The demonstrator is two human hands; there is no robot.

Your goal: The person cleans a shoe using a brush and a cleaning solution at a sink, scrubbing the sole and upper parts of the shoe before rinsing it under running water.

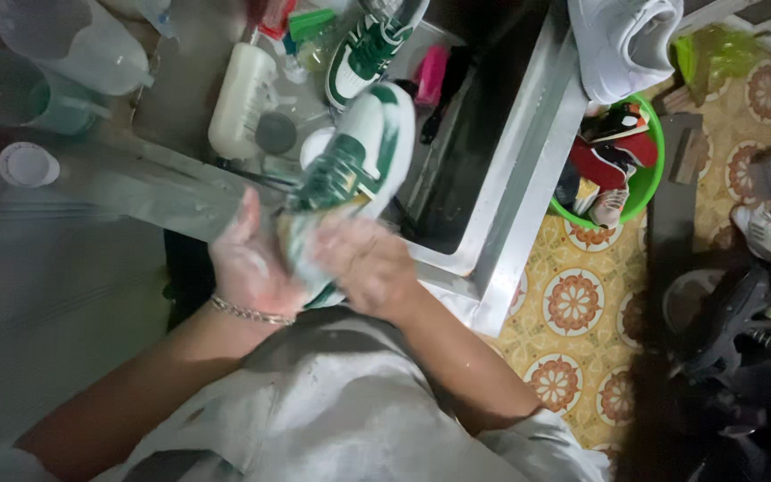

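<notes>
sneakers (613, 161) in green basin (652, 183)

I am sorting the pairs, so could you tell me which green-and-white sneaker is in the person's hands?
The nearer sneaker, gripped at its heel by left hand and right hand; the other sneaker lies untouched behind it.

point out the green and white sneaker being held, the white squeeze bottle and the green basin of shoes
green and white sneaker (360, 153): head view, on its white toe and side.
white squeeze bottle (239, 100): head view, mid body.
green basin (651, 183): head view, right rim.
</notes>
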